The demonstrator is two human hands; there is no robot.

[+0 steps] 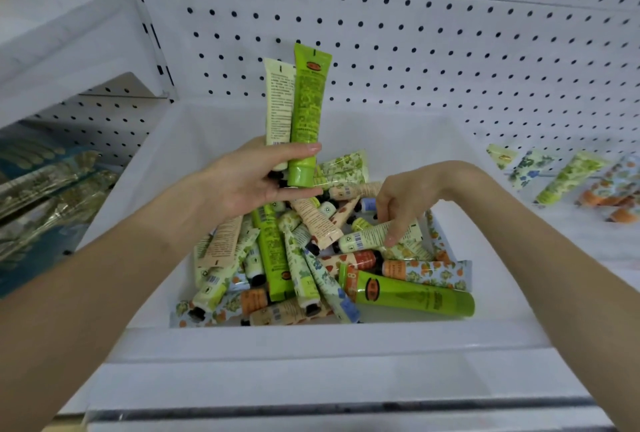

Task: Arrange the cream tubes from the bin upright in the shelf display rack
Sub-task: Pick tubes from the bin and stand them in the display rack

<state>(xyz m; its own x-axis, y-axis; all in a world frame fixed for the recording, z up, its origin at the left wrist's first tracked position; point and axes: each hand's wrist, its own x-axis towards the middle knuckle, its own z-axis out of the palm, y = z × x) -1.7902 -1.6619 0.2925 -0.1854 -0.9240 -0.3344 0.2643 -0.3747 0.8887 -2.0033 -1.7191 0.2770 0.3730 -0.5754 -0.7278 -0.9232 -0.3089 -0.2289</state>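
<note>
A white bin (346,338) on the shelf holds a heap of several cream tubes (294,265) lying crosswise. My left hand (256,182) is raised over the bin and grips two tubes upright, caps down: a bright green tube (306,109) and a cream-coloured tube (278,102) behind it. My right hand (405,199) reaches down into the heap, its fingers pinching a pale yellow tube (377,236) that lies on top. A large green tube (412,294) lies at the bin's front right.
A white pegboard wall (415,33) rises behind the bin. Several patterned tubes (568,178) lean in a row on the shelf at the right. Gold and blue packets (41,189) fill the neighbouring shelf at the left. A shelf edge (311,411) runs along the front.
</note>
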